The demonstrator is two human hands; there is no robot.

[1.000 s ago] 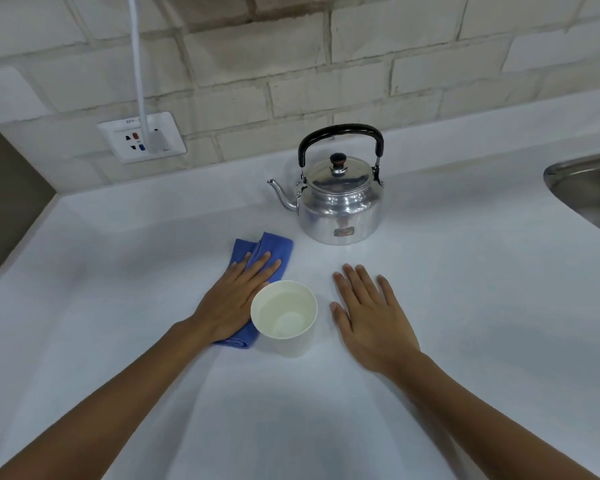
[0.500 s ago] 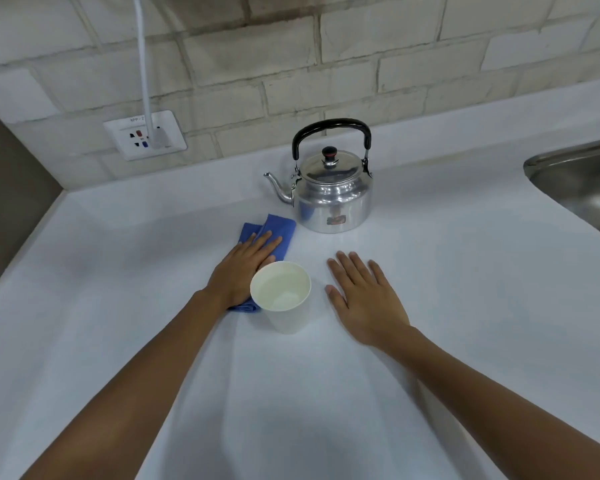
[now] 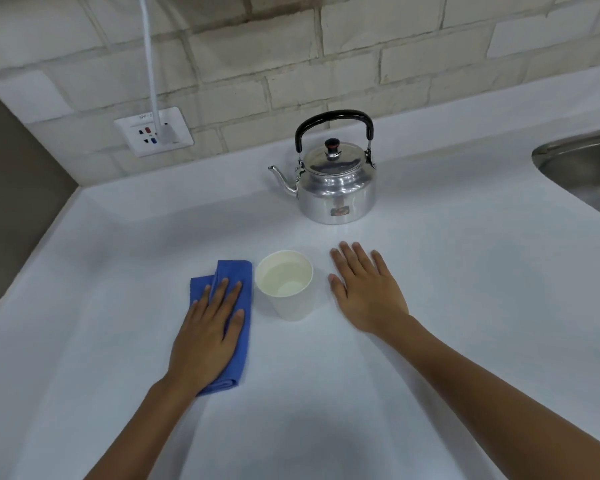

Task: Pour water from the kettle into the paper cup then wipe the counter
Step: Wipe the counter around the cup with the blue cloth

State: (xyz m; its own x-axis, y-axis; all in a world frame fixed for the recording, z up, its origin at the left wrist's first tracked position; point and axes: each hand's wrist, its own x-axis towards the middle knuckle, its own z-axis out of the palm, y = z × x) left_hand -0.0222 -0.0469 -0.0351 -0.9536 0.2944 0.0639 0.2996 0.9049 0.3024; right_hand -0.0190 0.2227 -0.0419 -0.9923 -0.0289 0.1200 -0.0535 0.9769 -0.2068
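Observation:
A shiny metal kettle (image 3: 336, 188) with a black handle stands upright on the white counter (image 3: 465, 306), spout pointing left. In front of it is a white paper cup (image 3: 286, 284) holding water. My left hand (image 3: 208, 330) lies flat, fingers spread, pressing a folded blue cloth (image 3: 234, 271) onto the counter just left of the cup. My right hand (image 3: 364, 289) rests palm down on the bare counter right of the cup, holding nothing.
A steel sink (image 3: 586, 168) is set into the counter at the far right. A wall socket (image 3: 153, 131) with a white cable plugged in sits on the brick wall behind. The counter's left edge meets a dark wall.
My left hand has slid the blue cloth toward me and to the left, away from the kettle, so it now lies beside the cup. My right hand, the cup and kettle stay put.

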